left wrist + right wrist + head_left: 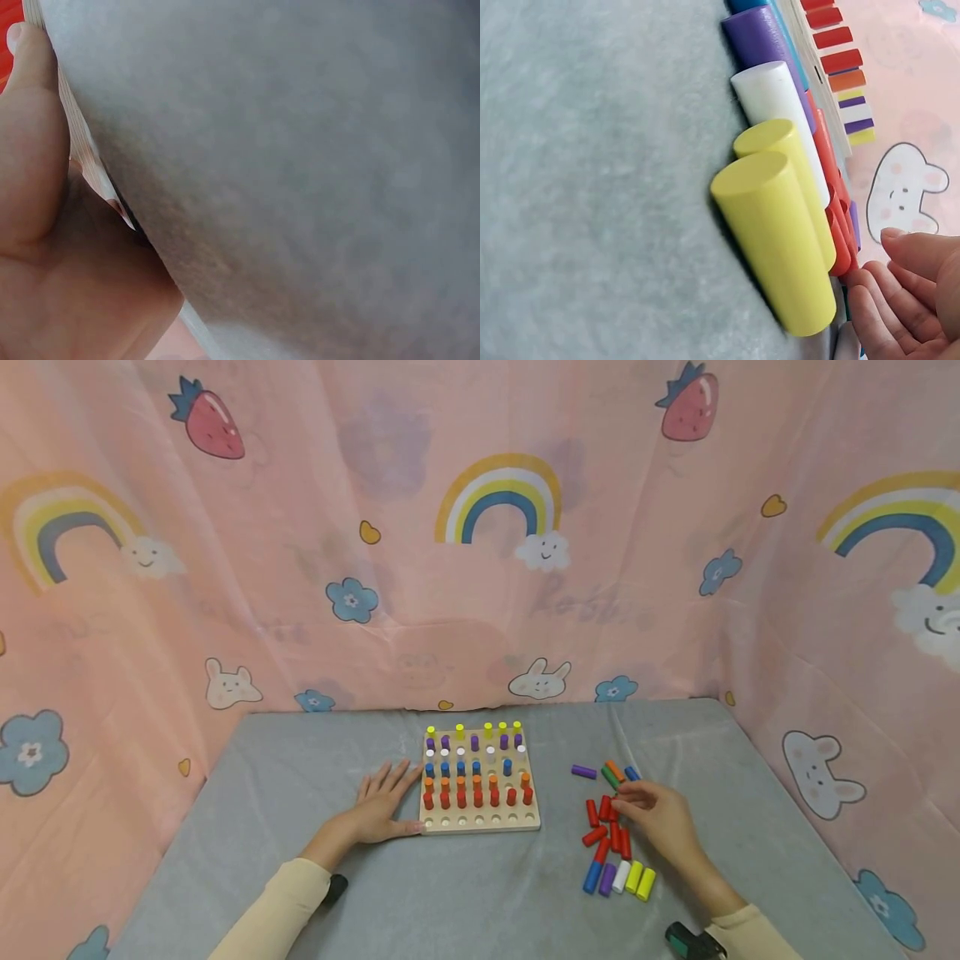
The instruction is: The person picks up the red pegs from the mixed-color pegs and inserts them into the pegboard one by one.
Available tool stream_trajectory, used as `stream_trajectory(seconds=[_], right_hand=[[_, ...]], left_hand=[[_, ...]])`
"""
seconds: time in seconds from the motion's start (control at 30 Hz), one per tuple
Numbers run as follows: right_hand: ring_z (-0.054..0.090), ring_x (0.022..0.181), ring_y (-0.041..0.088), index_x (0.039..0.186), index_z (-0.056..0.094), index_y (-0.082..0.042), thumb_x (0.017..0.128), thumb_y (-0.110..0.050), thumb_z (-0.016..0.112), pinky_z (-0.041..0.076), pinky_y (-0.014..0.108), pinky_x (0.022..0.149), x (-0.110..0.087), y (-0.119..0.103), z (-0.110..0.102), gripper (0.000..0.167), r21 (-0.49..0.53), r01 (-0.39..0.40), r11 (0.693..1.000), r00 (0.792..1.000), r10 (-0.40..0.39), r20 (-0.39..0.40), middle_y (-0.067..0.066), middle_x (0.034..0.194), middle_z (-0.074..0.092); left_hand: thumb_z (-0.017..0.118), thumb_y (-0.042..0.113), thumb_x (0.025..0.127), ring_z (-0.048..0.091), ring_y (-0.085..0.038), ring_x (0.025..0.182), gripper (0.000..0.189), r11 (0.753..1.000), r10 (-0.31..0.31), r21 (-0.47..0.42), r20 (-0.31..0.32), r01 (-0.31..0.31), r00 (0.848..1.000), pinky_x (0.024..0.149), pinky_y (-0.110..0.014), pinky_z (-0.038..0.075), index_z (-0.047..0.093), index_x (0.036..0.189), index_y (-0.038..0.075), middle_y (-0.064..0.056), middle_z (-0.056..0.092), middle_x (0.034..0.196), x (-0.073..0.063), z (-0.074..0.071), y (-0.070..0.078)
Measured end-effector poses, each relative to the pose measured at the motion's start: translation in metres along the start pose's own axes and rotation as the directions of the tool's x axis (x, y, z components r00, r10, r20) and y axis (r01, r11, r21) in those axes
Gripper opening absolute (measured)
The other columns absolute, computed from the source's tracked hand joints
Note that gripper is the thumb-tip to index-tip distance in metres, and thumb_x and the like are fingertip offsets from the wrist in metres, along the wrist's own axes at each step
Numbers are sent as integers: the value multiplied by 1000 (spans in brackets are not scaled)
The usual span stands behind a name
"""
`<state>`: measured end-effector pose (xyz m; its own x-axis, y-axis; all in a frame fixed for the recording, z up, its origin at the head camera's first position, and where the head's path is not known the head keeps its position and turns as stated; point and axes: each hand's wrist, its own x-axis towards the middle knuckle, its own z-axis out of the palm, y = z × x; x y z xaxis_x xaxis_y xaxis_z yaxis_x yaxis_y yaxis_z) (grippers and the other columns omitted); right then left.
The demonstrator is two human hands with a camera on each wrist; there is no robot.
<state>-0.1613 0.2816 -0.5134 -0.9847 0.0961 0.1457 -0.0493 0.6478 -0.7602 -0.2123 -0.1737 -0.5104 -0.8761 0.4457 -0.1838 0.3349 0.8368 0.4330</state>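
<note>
A wooden pegboard (480, 825) lies on the table with rows of yellow, purple, white, blue, orange and red pegs standing in it; bare holes show along its front. My left hand (381, 806) rests flat at the board's left side, fingers spread and thumb touching the front left corner. On the right, my right hand (660, 817) hovers over loose pegs, its fingertips near a green peg (611, 777), an orange peg (615, 770) and a blue peg (632, 773). In the right wrist view the thumb stands apart from loosely bent fingers (885, 300), and nothing shows between them.
Several red pegs (592, 812) lie scattered beside the right hand. Nearer the front are a white peg (769, 86), two yellow pegs (772, 240), a purple peg (607, 879) and a blue peg (592, 877). Another purple peg (583, 772) lies farther back. A pink curtain (480, 610) surrounds the grey-covered table (300, 752).
</note>
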Motion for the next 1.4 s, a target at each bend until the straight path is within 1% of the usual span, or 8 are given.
stream_trajectory(seconds=[0.23,0.47,0.67,0.8,1.0,1.07,1.4], right_hand=[[67,73,3,109,72,0,85,-12,77,54,17,66,-3,1,0,27,-48,22,999,1000,-22,-2,13,93,76],[67,72,4,107,72,0,84,-12,78,54,17,65,-3,4,3,26,-79,22,997,1000,-22,-1,11,91,76],[65,70,7,105,73,2,83,-12,79,52,18,62,-2,-2,4,26,-109,26,994,1000,-25,10,10,88,75],[67,70,9,106,73,2,83,-14,79,51,18,61,-1,-5,3,28,-121,23,992,999,-20,25,10,87,75],[66,70,10,105,74,1,83,-18,79,50,21,58,2,-8,3,29,-138,-32,990,996,43,72,11,88,76],[65,70,10,105,75,0,83,-19,79,49,21,57,3,-9,3,29,-151,-39,988,995,52,86,10,87,76],[60,67,7,105,75,1,82,-21,80,47,20,58,8,-12,2,32,-184,8,983,992,16,127,3,79,74]], left_hand=[[67,57,87,1,-44,154,96,1000,-2,-5,2,2,1000,118,-71,2,16,160,22,-13,8,168,0,-1,0],[68,57,87,1,-45,154,97,1000,6,-19,4,-6,1000,118,-71,2,16,160,21,-13,7,168,-1,0,0],[67,58,86,1,-45,154,97,1000,4,-14,1,-4,1000,118,-71,2,16,160,22,-13,7,169,0,1,-1],[67,58,87,1,-44,154,96,1000,0,-8,3,0,1000,118,-71,2,16,160,22,-13,7,169,0,1,-1],[67,57,87,2,-45,154,96,1000,3,-8,0,-3,1000,117,-71,2,17,160,21,-14,9,168,1,1,-1],[68,56,87,2,-45,154,96,1000,4,-9,-1,-4,1000,117,-72,2,18,160,20,-14,9,168,1,1,-1],[67,57,87,2,-45,154,96,1000,1,-7,-1,-1,1000,117,-72,2,18,160,19,-15,9,168,0,1,-1]])
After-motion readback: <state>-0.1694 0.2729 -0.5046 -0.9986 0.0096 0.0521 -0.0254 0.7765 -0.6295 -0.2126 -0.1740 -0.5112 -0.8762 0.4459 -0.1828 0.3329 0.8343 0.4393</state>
